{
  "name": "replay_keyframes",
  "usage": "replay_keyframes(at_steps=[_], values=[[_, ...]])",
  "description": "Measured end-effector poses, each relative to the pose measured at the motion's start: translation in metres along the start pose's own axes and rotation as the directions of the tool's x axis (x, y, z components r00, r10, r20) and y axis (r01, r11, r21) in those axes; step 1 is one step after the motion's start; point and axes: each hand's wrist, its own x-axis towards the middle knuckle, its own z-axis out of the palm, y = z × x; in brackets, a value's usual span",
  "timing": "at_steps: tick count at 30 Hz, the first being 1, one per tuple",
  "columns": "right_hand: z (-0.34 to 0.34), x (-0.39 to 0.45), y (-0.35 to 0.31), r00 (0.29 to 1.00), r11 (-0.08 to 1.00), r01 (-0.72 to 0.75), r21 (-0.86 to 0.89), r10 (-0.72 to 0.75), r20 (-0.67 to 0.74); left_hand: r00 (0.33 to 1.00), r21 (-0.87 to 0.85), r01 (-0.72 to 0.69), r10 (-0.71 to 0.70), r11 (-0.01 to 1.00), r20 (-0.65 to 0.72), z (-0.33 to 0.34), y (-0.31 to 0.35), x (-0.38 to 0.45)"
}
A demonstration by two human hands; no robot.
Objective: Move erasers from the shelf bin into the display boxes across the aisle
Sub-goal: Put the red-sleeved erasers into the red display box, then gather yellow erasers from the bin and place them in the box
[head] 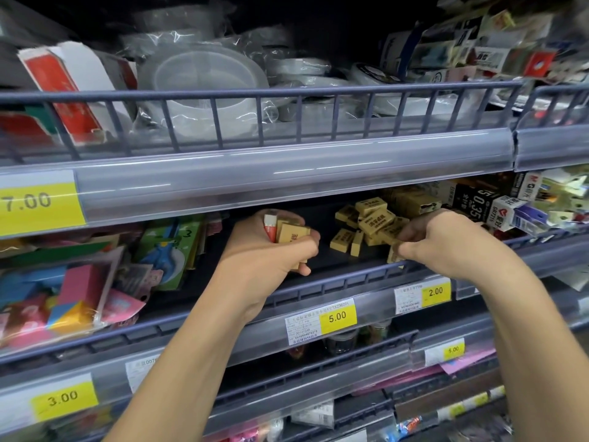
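Erasers (371,226): small tan rectangular blocks in printed paper sleeves, heaped loosely in the shelf bin (334,283) behind a low grey rail. Long axes point every way; a couple stand on end near the front of the pile.

Left hand (271,247) is curled round a handful already: several tan blocks plus one red-and-white one, fingers (307,242) closed tight on them. Looks close to full.

Right hand (439,242) is at the pile's right front edge, fingers (406,234) pinching one block just above the rail (another seems tucked under the knuckles, can't tell for sure).

Key relation: the loose heap lies just left of and slightly behind the right fingers, between the two hands. Right hand is nearer and has the spare capacity, so I'd expect it to do the remaining picking.

Blocks look matte, sharp-cornered and light; sleeves likely slip on each other, so an overstuffed fist could shed one.

Display boxes aren't in view.
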Motion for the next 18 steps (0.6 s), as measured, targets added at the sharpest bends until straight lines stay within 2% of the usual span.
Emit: replay_keyframes(at_steps=[3, 5, 7, 9, 11, 12, 14, 18], values=[[0.006, -0.008, -0.005, 0.986, 0.984, 0.119, 0.136, -0.101, -0.131, 1.000, 0.014, -0.012, 0.012, 1.000, 0.002, -0.001, 0.001, -0.005], [0.012, -0.015, -0.010, 0.963, 0.925, 0.225, 0.306, -0.163, -0.215, 0.999, 0.037, -0.037, 0.036, 0.999, 0.029, -0.004, 0.005, -0.011], [0.017, -0.026, -0.019, 0.940, 0.786, 0.328, 0.524, -0.214, -0.268, 0.994, 0.061, -0.087, 0.083, 0.994, 0.073, -0.007, 0.011, -0.021], [0.019, -0.037, -0.028, 0.919, 0.576, 0.395, 0.716, -0.251, -0.304, 0.988, 0.052, -0.127, 0.121, 0.991, 0.093, -0.010, 0.017, -0.033], [0.023, -0.049, -0.034, 0.906, 0.394, 0.409, 0.823, -0.283, -0.315, 0.983, 0.010, -0.153, 0.152, 0.988, 0.100, -0.014, 0.020, -0.045], [0.027, -0.056, -0.035, 0.904, 0.343, 0.401, 0.850, -0.300, -0.305, 0.981, -0.011, -0.161, 0.161, 0.987, 0.107, -0.016, 0.019, -0.051], [0.039, -0.071, -0.032, 0.905, 0.315, 0.369, 0.875, -0.336, -0.260, 0.977, -0.023, -0.164, 0.165, 0.986, 0.136, -0.020, 0.011, -0.065], [0.080, -0.110, -0.014, 0.936, 0.343, 0.240, 0.908, -0.328, -0.124, 0.981, -0.028, -0.077, 0.080, 0.997, 0.175, -0.031, -0.025, -0.099]])
